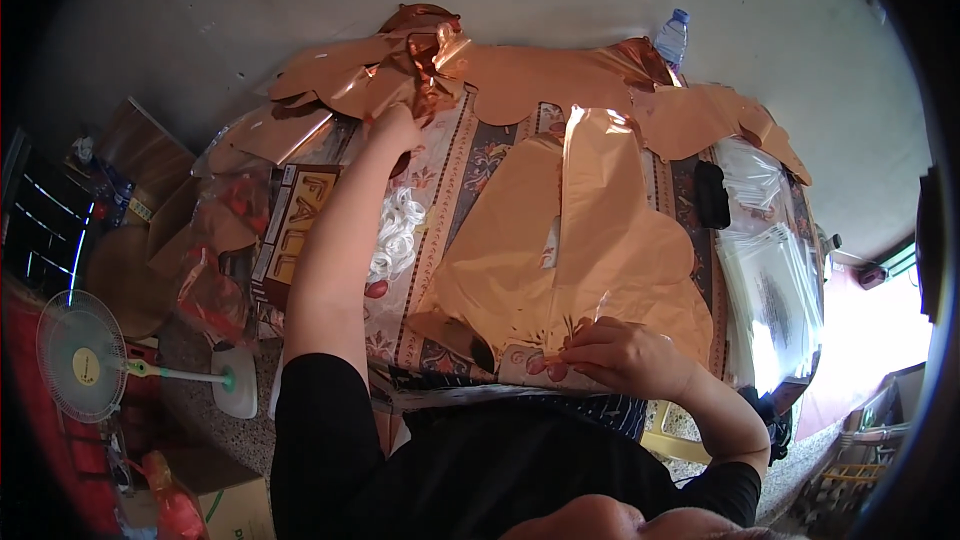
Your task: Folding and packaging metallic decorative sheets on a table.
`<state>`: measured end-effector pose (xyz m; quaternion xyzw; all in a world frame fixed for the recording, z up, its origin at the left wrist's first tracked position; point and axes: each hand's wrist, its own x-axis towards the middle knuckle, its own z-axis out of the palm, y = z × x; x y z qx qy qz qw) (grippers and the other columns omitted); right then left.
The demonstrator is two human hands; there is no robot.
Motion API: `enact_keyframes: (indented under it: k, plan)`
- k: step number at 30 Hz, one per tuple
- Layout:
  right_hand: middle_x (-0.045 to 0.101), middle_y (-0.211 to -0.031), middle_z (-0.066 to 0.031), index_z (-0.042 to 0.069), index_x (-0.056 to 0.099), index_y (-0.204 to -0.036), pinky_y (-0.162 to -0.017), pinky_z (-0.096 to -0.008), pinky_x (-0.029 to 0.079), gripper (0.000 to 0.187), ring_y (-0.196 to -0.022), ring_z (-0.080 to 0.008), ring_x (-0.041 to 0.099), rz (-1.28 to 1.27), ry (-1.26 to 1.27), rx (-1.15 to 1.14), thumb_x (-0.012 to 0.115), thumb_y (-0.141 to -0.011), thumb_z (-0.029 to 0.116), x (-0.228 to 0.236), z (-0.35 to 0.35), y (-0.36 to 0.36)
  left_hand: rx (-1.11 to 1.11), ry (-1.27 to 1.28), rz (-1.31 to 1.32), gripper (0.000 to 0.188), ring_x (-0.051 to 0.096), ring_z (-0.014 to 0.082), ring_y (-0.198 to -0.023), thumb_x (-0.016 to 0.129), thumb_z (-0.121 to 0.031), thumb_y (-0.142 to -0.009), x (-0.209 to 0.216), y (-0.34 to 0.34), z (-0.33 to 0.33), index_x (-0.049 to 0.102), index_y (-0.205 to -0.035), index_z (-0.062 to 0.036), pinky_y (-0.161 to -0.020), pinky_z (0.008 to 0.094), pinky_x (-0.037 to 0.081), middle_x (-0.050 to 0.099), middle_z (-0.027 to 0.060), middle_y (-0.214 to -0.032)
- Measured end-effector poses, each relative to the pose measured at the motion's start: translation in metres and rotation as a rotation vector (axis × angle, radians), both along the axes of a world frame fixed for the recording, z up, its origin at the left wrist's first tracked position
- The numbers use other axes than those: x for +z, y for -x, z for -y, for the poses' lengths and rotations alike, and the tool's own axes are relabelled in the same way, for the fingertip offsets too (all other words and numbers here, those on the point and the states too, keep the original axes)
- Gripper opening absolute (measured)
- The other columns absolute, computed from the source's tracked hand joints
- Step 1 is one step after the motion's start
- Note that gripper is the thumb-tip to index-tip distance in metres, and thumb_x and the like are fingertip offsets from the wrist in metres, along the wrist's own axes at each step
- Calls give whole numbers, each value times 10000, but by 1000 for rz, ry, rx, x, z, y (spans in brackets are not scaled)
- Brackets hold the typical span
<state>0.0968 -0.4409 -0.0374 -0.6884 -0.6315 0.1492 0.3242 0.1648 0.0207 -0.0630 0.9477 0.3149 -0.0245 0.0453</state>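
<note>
The left hand [397,128] at upper left touches crumpled foil [425,80], its grip hidden; the right hand [632,355], fingers curled, is at the lower edge of the copper sheet [620,240] spread mid-frame, though whether they pinch it I cannot tell

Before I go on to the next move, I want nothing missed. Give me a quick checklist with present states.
1. Right hand at the large copper foil's near edge: ok.
2. Right-hand grip firm: cannot tell.
3. Left hand clear of the far-left foil pile: not ok, it reaches in there.
4. Large copper foil smooth: not ok, creased.
5. White strand bundle apart from the large copper foil: ok.
6. Bottle capped: ok.
</note>
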Motion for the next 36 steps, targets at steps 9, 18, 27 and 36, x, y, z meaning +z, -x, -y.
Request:
enact_keyframes:
  k: [9,18,27,36]
  plan:
    - [687,-974,-91,24,698,-998,-797,-357,539,182,-922,-266,652,3,72,12,703,-832,100,10,-6,0,-292,131,-197,515,657,279,-643,745,-431,-698,27,-16,39,672,-888,41,-622,403,531,675,177,-751]
    - [688,-996,-86,44,703,-1004,-808,-344,541,190,-922,-255,657,-17,69,19,706,-825,106,18,-9,2,-530,-80,261,447,406,309,-1316,588,-395,-894,-7,-37,47,561,-1238,-112,-1038,447,392,454,129,-1402]
    - [656,-1082,-96,109,682,-1141,-848,-352,524,314,-998,-266,631,12,127,84,696,-827,130,11,-1,-2,-322,0,364,571,399,322,-1336,535,-401,-926,-32,-63,29,396,-1398,-111,-1065,525,345,410,113,-1476]
    - [626,-1081,-145,26,613,-1214,-837,-341,517,486,-955,-234,646,-399,228,113,764,-775,170,45,6,-34,-676,48,269,332,537,320,-1163,628,-308,-875,25,11,95,598,-1100,-65,-925,433,473,586,124,-1188]
